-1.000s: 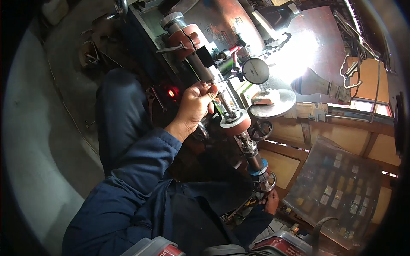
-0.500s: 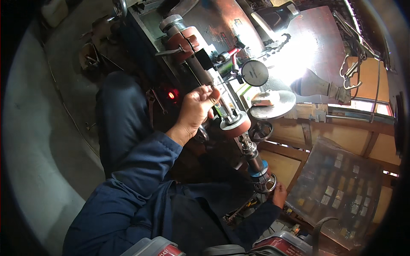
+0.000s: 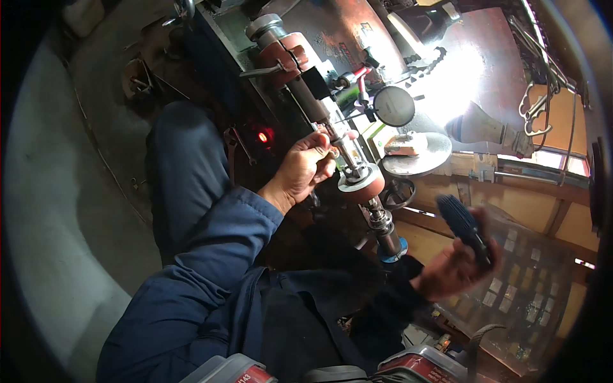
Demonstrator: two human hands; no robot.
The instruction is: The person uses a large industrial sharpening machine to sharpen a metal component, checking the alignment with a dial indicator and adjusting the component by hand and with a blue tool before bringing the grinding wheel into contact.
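Left grip [image 3: 303, 171] looks closed on the thin shaft [image 3: 347, 153], thumb and fingers pinched round it a bit above the middle of the frame, one fingertip poking out on the far side. Right grip [image 3: 452, 269] is wrapped around a dark ribbed tool [image 3: 461, 219], right of center and lower down. It's pretty blurry, so I can't make out what kind of tool.

Key bit: the shaft is up and to the left of the right grip, well apart from it, long axis slanting upper left to lower right. The tool leans roughly the same way. Left grip is the nearer one, being right on it.

Further out, the dial gauge [image 3: 394, 106] sits up and right of the left grip. There's a red-brown collar [image 3: 365, 186] down the shaft's line, a pale disc [image 3: 438, 155] with a block [image 3: 407, 144] on it to the right, and a red light [image 3: 262, 137] glowing up and left.
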